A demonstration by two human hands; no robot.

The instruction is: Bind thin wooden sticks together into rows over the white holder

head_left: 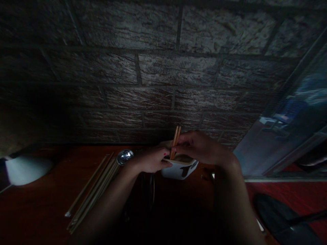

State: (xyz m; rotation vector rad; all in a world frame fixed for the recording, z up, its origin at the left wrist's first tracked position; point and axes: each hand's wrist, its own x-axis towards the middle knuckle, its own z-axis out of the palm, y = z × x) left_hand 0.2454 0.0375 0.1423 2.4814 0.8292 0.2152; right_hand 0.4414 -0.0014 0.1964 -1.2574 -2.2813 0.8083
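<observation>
A white box-shaped container with dark markings [178, 170] is on the dark reddish table, near the wall. My left hand [154, 160] grips its near left rim, thumb toward the camera side. Two wooden chopsticks [175, 141] stand nearly upright, their lower ends inside the container. My right hand [195, 146] pinches them above the opening, fingers closed. What lies inside the container is mostly hidden by the hands and the shadow. Left of my left hand is a small shiny round metal dish [125, 157].
Several long thin sticks [94, 190] lie side by side on the table [48, 200] at the left. A pale object like a bowl [28, 170] is at the far left. A brick-patterned wall [158, 71] rises behind. To the right are a glass pane and red floor [288, 190].
</observation>
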